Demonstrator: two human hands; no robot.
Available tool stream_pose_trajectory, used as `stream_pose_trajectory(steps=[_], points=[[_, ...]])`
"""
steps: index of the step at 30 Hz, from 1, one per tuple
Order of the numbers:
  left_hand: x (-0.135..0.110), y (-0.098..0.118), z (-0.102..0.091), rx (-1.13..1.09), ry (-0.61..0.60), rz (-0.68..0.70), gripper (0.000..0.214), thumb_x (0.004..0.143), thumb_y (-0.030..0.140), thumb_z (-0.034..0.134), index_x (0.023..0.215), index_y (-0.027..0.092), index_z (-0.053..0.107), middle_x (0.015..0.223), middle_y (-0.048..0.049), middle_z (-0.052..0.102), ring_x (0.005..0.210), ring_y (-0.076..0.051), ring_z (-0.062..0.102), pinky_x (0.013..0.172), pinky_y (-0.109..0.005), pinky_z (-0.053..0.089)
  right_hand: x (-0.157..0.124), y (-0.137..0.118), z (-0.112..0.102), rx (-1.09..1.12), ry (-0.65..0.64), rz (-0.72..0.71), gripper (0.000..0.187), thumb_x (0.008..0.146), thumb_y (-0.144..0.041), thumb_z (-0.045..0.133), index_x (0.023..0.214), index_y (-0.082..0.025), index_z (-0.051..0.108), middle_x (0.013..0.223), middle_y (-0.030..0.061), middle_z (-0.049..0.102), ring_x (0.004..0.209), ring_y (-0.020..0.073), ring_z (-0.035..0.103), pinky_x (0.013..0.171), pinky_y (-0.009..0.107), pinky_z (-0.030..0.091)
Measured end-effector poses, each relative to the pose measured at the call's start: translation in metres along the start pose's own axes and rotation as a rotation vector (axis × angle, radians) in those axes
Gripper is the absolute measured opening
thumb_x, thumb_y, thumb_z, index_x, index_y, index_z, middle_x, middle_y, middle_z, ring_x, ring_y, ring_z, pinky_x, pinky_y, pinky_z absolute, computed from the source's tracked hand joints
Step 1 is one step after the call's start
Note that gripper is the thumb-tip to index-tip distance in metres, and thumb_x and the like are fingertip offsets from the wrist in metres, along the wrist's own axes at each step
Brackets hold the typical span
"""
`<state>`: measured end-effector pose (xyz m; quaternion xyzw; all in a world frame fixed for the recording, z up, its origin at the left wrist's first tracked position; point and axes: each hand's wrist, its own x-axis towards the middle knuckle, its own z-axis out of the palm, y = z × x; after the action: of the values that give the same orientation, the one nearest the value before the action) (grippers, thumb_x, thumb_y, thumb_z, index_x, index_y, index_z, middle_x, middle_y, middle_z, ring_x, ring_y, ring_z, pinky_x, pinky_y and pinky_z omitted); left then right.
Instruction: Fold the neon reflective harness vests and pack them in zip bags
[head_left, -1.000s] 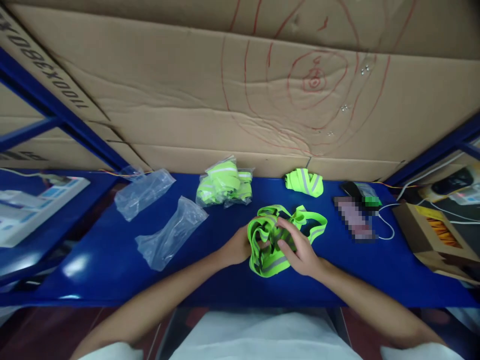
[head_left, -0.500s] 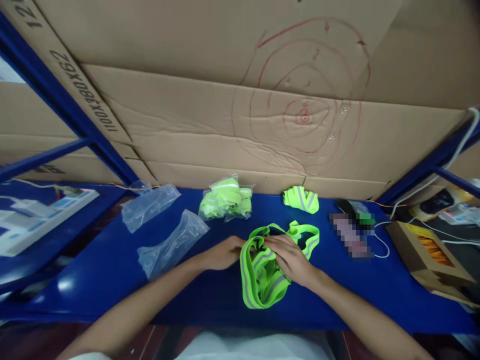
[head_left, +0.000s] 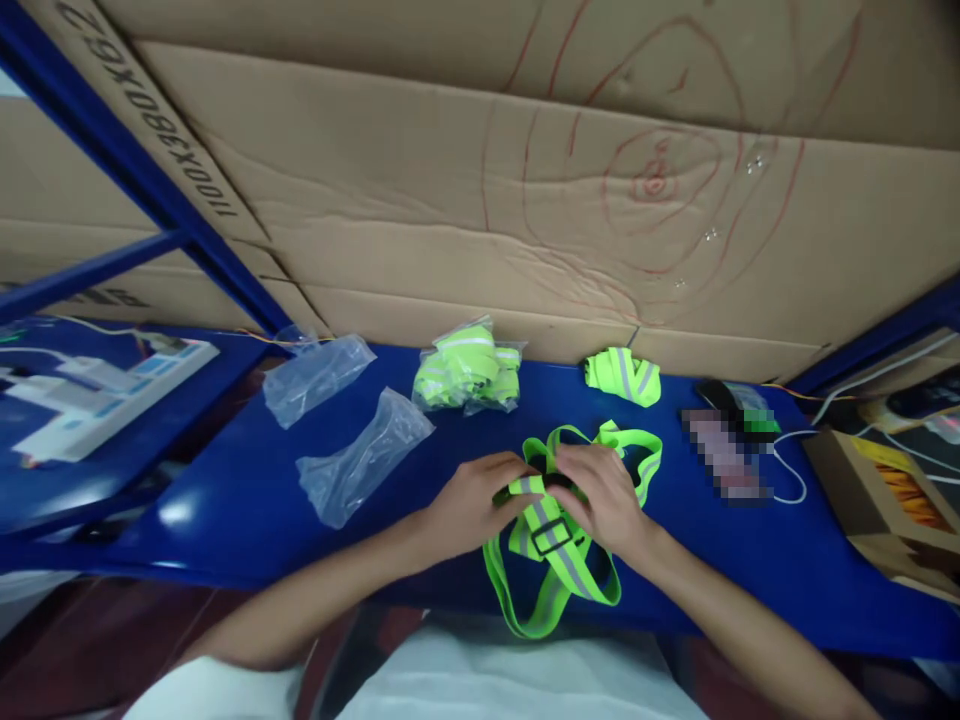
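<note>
Both of my hands grip a neon yellow-green reflective strap harness point(head_left: 559, 560) with grey stripes and a black buckle, over the blue table point(head_left: 240, 510). My left hand point(head_left: 476, 500) pinches the straps at the left of the bunch. My right hand point(head_left: 600, 495) closes on them at the right. Loops of the harness hang over the table's near edge, and another loop lies behind my right hand.
Two empty clear plastic bags point(head_left: 364, 455) point(head_left: 315, 372) lie at the left. A bagged neon harness point(head_left: 466, 370) and a folded loose one point(head_left: 624, 375) sit by the cardboard wall point(head_left: 480, 200). A blurred flat item point(head_left: 724, 455), cables and an open cardboard box point(head_left: 885, 490) are at the right.
The bunched harness has been pulled open and toward the near edge; its loops now hang down with the black buckle showing. Both hands stayed on the straps.
</note>
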<state>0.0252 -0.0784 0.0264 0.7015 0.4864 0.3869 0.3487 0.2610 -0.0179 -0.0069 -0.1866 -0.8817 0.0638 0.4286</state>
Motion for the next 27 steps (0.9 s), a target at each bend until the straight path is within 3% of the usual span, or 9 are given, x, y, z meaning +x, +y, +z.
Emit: stream_pose_trajectory(steps=[2,4,7,10,13,18,23,27], points=[[0.012,-0.003,-0.011,-0.202,0.048,-0.054,0.025,0.093,0.042,0.077,0.105,0.019,0.078,0.103,-0.0067,0.076,0.096,-0.022,0.068,0.089,-0.030,0.048,0.007,0.000,0.002,0.014,-0.031,0.200,0.064,0.098,-0.038,0.075,0.155,-0.026,0.049,0.137,0.0142,0.071,0.124,0.0318,0.071,0.102,0.048,0.060],[0.022,-0.009,-0.019,-0.399,0.117,-0.103,0.035,0.088,0.045,0.082,0.108,0.017,0.075,0.105,-0.0054,0.074,0.096,-0.020,0.065,0.089,-0.029,0.047,0.011,0.002,0.006,0.072,-0.069,0.365,0.051,0.100,-0.045,0.071,0.144,-0.023,0.058,0.127,0.0129,0.076,0.111,0.0295,0.076,0.091,0.042,0.063],[0.026,-0.023,-0.020,-0.551,0.102,-0.166,0.046,0.082,0.051,0.086,0.107,0.018,0.067,0.100,-0.0019,0.069,0.089,-0.016,0.060,0.082,-0.025,0.045,0.007,0.009,0.012,0.101,-0.080,0.441,0.026,0.105,-0.043,0.063,0.118,-0.021,0.068,0.101,0.0072,0.079,0.087,0.0240,0.077,0.077,0.035,0.062],[0.023,-0.036,-0.012,-0.637,-0.042,-0.244,0.054,0.084,0.064,0.080,0.107,0.017,0.064,0.093,-0.0010,0.065,0.083,-0.015,0.059,0.078,-0.026,0.044,-0.003,0.012,0.015,0.089,-0.082,0.439,0.024,0.105,-0.042,0.062,0.113,-0.021,0.068,0.098,0.0077,0.078,0.089,0.0256,0.076,0.080,0.038,0.061],[0.019,-0.039,-0.009,-0.650,-0.152,-0.277,0.060,0.086,0.072,0.073,0.107,0.016,0.066,0.096,-0.0027,0.066,0.089,-0.017,0.059,0.082,-0.026,0.044,-0.008,0.013,0.015,0.082,-0.084,0.427,0.028,0.106,-0.043,0.060,0.123,-0.022,0.067,0.111,0.0100,0.076,0.105,0.0280,0.074,0.091,0.042,0.060],[0.018,-0.037,-0.010,-0.664,-0.217,-0.259,0.061,0.080,0.054,0.088,0.123,0.020,0.061,0.114,-0.0045,0.065,0.099,-0.018,0.062,0.085,-0.026,0.046,-0.005,0.011,0.010,0.028,-0.007,0.402,0.040,0.110,-0.034,0.049,0.148,-0.023,0.053,0.130,0.0137,0.065,0.122,0.0275,0.065,0.100,0.045,0.058],[0.017,-0.037,-0.007,-0.586,-0.163,-0.168,0.064,0.084,0.059,0.081,0.132,0.021,0.062,0.133,-0.0108,0.063,0.127,-0.027,0.059,0.105,-0.034,0.046,-0.002,0.010,0.004,-0.012,0.120,0.301,0.032,0.102,-0.030,0.067,0.132,-0.025,0.059,0.121,0.0121,0.063,0.119,0.0283,0.063,0.099,0.046,0.057],[0.018,-0.040,-0.005,-0.363,-0.157,-0.154,0.055,0.085,0.050,0.085,0.128,0.019,0.069,0.132,-0.0114,0.069,0.128,-0.028,0.060,0.113,-0.038,0.042,-0.007,0.010,0.006,0.017,0.094,0.190,0.019,0.100,-0.022,0.068,0.117,-0.026,0.060,0.113,0.0081,0.064,0.112,0.0244,0.068,0.093,0.041,0.060]])
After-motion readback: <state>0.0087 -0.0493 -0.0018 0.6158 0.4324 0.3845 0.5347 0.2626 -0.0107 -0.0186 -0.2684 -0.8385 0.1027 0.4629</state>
